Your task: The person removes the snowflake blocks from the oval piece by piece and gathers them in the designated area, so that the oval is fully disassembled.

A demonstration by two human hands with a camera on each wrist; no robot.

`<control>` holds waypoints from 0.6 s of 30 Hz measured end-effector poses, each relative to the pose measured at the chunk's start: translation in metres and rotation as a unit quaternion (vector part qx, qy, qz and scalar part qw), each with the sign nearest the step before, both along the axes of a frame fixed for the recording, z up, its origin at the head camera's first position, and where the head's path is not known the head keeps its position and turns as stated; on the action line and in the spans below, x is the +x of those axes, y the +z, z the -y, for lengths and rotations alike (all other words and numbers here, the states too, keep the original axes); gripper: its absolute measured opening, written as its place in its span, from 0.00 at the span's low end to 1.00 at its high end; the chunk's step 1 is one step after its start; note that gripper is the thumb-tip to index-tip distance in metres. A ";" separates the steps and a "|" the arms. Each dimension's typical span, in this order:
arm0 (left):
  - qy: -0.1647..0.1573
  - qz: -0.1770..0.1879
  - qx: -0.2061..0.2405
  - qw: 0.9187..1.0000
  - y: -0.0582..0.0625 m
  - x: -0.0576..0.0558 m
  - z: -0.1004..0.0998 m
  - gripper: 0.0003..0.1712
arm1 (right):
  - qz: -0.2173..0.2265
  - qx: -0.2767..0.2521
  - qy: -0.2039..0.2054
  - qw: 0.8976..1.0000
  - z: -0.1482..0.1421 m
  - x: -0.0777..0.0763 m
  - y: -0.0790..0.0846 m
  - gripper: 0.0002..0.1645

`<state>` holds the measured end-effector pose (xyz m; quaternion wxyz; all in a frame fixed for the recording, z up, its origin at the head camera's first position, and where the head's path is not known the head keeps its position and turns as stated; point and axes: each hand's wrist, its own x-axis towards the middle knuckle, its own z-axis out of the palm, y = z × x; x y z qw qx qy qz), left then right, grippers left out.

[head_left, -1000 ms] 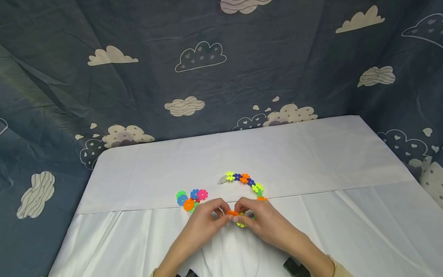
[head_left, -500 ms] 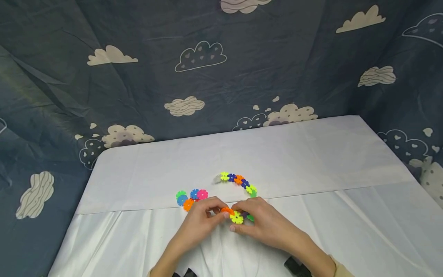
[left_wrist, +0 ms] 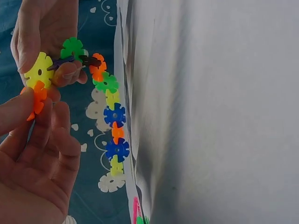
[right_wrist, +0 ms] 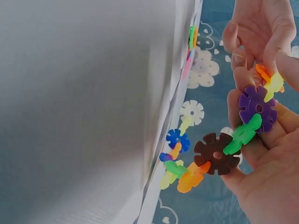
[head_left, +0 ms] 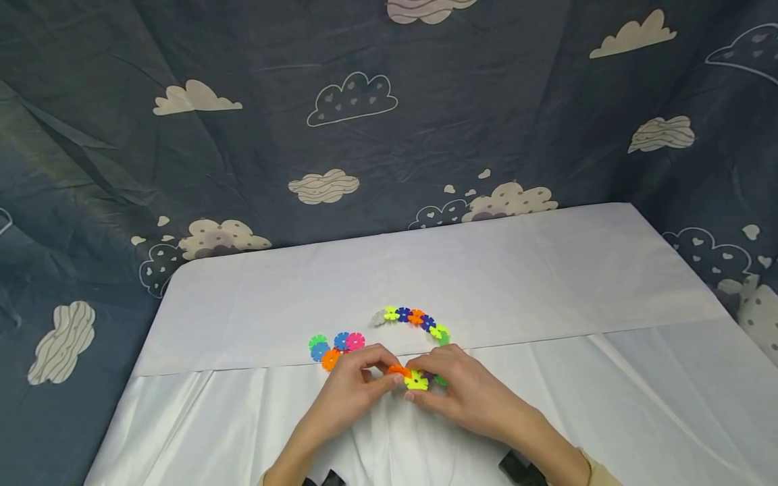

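Compared with a second ago, the chain has shifted a little left in the head view, and the yellow disc near its end now shows its flat face between the hands. The right thumb has dropped slightly; the pile has stayed left of centre.

The left hand pinches the orange disc between thumb and fingers. The right hand holds the chain near that end, thumb and fingers about the yellow disc. The chain curves up from the lower middle of the frame to a whitish disc at its far tip.

The step in hand looks like joining the orange disc to the yellow one, or checking that joint. They meet edge to edge, crosswise; how deep the slots bite is hidden. The next move probably calls for a steady right grip and a straight push, slot into slot, without twisting.

The discs look like thin, smooth, stiff plastic, flower-shaped, with slotted rims; the purple disc and brown disc show round centre holes. The white cloth beneath is softly creased.
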<state>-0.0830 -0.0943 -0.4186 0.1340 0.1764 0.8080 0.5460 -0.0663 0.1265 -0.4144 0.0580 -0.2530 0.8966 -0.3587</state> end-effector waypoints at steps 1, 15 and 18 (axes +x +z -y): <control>0.000 0.001 0.001 1.000 0.000 0.000 0.000 0.05 | -0.003 0.000 0.002 1.000 0.000 0.000 0.000 0.23; 0.007 -0.016 -0.044 0.999 0.002 -0.007 0.016 0.01 | -0.024 0.008 0.024 0.999 -0.001 0.000 -0.002 0.17; 0.029 -0.022 -0.054 0.998 0.001 -0.011 0.022 0.01 | -0.027 0.002 0.015 1.000 -0.002 -0.001 -0.003 0.17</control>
